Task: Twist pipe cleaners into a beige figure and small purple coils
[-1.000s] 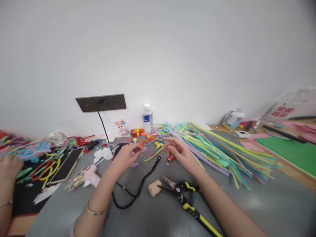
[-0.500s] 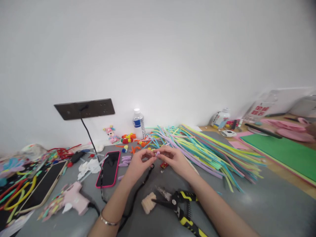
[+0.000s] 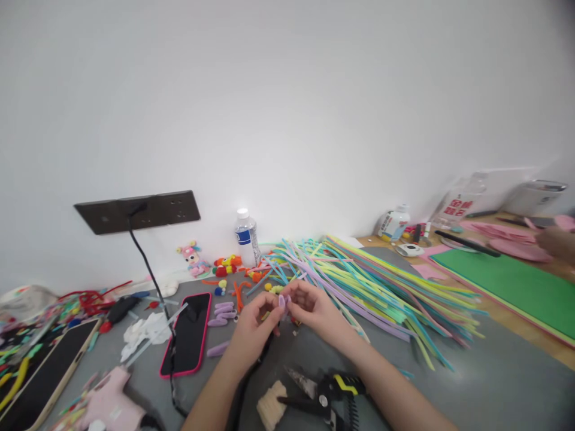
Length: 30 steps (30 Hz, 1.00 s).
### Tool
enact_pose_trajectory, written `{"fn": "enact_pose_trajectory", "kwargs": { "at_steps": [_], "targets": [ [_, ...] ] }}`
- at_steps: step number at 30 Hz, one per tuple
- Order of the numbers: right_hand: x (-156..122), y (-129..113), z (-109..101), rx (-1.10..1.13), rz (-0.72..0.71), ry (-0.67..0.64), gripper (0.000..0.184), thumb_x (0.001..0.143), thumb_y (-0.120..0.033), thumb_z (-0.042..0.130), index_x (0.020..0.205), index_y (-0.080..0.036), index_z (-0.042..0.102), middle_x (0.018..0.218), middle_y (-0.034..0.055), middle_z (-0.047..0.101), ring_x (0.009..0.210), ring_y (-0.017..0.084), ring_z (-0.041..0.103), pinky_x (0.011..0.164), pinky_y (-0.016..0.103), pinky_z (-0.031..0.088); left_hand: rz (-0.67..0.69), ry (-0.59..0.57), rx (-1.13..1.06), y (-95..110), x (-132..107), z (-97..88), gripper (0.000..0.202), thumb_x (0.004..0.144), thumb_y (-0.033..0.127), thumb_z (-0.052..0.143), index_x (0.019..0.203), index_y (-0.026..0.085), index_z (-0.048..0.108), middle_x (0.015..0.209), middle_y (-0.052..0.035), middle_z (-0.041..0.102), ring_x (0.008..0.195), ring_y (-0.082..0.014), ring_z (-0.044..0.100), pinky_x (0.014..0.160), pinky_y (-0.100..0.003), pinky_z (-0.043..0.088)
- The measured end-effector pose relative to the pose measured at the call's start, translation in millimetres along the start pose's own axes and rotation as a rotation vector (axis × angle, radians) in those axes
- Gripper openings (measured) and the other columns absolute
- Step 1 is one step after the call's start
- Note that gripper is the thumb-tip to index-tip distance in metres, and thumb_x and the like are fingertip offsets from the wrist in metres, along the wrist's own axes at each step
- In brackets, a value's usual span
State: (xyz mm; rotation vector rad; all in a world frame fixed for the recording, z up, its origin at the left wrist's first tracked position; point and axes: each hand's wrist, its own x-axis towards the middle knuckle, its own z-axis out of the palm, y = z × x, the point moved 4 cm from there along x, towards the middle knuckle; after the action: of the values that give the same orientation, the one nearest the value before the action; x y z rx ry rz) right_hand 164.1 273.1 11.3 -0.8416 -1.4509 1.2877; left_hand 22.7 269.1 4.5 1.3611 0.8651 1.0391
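Note:
Between my fingertips is a small piece of purple pipe cleaner [image 3: 282, 300], bent into a loop. My left hand [image 3: 260, 326] pinches it from the left, thumb and forefinger together. From the other side my right hand [image 3: 312, 308] grips it too, fingers curled over. Several folded purple pipe cleaner pieces [image 3: 223, 313] lie left of my left hand. Below my hands are yellow-and-black pliers [image 3: 326, 400] with open jaws, next to a small bundle of wooden sticks [image 3: 271, 405]. A large spread of coloured pipe cleaners [image 3: 381, 287] lies just beyond my right hand.
A pink-edged phone [image 3: 187, 335] and a pink glue gun [image 3: 112, 401] lie left, with a black cable [image 3: 153, 269] running to the wall socket [image 3: 139, 211]. A water bottle [image 3: 247, 238] stands by the wall. Green sheets [image 3: 507, 284] are at right, near another person's hand [image 3: 557, 242].
The view has shifted, so the table sits lower in it. My fingers have closed in around the purple piece, which now shows as an upright loop. The other person's hand has come further in.

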Motion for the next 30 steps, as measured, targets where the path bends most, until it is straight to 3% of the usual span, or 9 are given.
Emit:
{"fn": "enact_pose_trajectory", "kwargs": {
  "at_steps": [5,12,16,20,26,30],
  "targets": [
    [0.2,2.1,-0.3,0.05,0.029,0.0,0.036,0.08,-0.051,0.072,0.08,-0.02,0.054,0.07,-0.0022,0.056,0.063,0.013,0.054,0.059,0.025,0.041,0.004,0.071,-0.111,-2.1,-1.6,-0.2,0.037,0.077,0.053,0.071,0.077,0.018,0.059,0.075,0.0002,0.052,0.067,-0.0142,0.049,0.054,-0.023,0.05],
    [-0.3,-2.1,3.4,0.098,0.006,0.024,0.032,0.079,-0.046,0.075,0.082,-0.021,0.055,0.073,-0.0025,0.054,0.065,0.013,0.053,0.061,0.025,0.044,0.063,0.258,-0.121,-6.3,-3.2,-13.6,0.038,0.073,0.047,0.076,0.066,0.019,0.052,0.07,0.0001,0.06,0.07,-0.0152,0.057,0.069,-0.027,0.05],
    [0.2,0.0,0.8,0.153,0.024,0.072,0.031,0.077,-0.045,0.077,0.09,-0.023,0.059,0.08,-0.0005,0.058,0.072,0.015,0.056,0.067,0.027,0.047,0.067,0.216,-0.235,-6.2,-1.9,-12.0,0.031,0.071,0.038,0.077,0.081,0.022,0.054,0.076,-0.0001,0.066,0.073,-0.0157,0.061,0.07,-0.027,0.05],
    [1.9,1.0,-2.4,0.186,-0.029,0.142,0.03,0.076,-0.044,0.077,0.088,-0.023,0.059,0.079,-0.0012,0.055,0.071,0.015,0.054,0.066,0.027,0.046,0.044,0.186,-0.235,-4.0,-0.8,-7.7,0.036,0.067,0.028,0.078,0.096,0.022,0.056,0.076,0.0008,0.064,0.069,-0.0149,0.059,0.063,-0.025,0.049],
    [1.7,-0.7,-2.0,0.331,-0.027,0.202,0.029,0.075,-0.038,0.078,0.08,-0.023,0.054,0.079,-0.0021,0.053,0.068,0.014,0.051,0.064,0.025,0.044,0.0,0.169,-0.308,1.2,-4.4,-6.3,0.02,0.069,0.024,0.073,0.077,0.02,0.055,0.073,0.0015,0.058,0.066,-0.0121,0.051,0.062,-0.022,0.047],
    [1.1,-3.0,-6.8,0.384,0.009,0.249,0.03,0.074,-0.036,0.079,0.08,-0.024,0.053,0.08,-0.0022,0.052,0.069,0.013,0.051,0.066,0.026,0.046,0.004,0.151,-0.409,4.9,-6.1,-7.5,0.017,0.069,0.021,0.071,0.077,0.02,0.056,0.068,0.0039,0.05,0.064,-0.0107,0.046,0.063,-0.022,0.046]
  ]
}}
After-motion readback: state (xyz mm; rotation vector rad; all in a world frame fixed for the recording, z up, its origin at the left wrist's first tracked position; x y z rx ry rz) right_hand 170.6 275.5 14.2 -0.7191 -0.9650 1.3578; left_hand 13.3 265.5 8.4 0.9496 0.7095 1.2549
